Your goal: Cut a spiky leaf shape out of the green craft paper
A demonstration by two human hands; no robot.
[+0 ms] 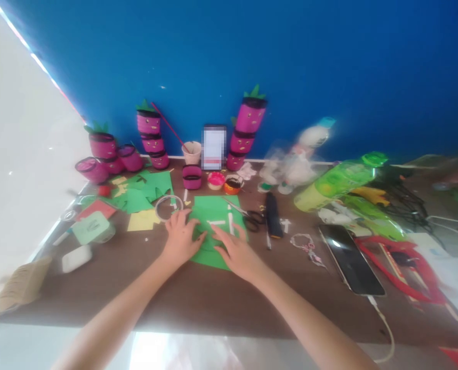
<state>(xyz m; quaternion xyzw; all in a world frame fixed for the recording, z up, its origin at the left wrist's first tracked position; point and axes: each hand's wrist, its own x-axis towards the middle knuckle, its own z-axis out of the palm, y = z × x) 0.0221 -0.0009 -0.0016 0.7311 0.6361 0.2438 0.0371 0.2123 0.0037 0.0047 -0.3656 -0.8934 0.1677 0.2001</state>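
A green sheet of paper lies on the brown table between my hands. My left hand rests at its left edge with the fingers spread, near a clear tape ring. Over the sheet's right part is my right hand, fingers apart and reaching forward. Just beyond its fingertips lies a small white strip, and a white pen-like stick is beside it. Scissors with black handles lie across the sheet's upper right corner. Neither hand visibly holds anything.
Magenta stacked cups with green leaves stand along the blue wall, beside a propped phone and a white cup. Open paint pots sit before them. Right: a black cutter, green bottle, black phone. Left: green scraps.
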